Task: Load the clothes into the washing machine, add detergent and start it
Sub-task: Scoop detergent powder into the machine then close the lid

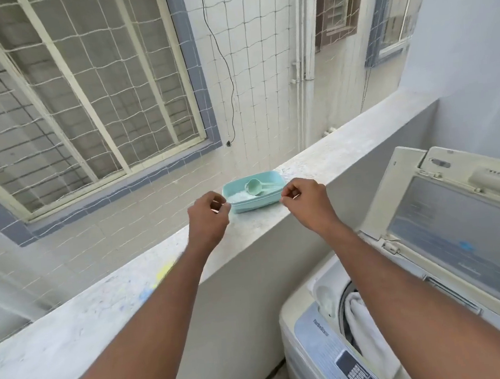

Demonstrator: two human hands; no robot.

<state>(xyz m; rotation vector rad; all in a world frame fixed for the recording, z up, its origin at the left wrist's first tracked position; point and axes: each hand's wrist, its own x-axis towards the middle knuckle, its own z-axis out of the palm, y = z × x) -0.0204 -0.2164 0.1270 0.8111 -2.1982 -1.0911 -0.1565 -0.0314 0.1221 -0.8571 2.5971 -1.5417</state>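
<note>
Ledge point(107, 295): bare concrete on both sides of the turquoise tub point(254, 196); scoop point(254, 186) lies inside it. Netting point(262, 67) closes off the far side. Washing machine point(316, 343): lid point(458, 231) raised (upright, at right), drum mouth open from above, white cloth point(367, 330) inside.

Single head-worn wide view, looking forward and down, close over ledge point(116, 294), washing machine point(323, 346) lower right

Concrete ledge point(107, 304): teal tub point(269, 203) on top, white powder, scoop point(254, 186) inside.
</note>
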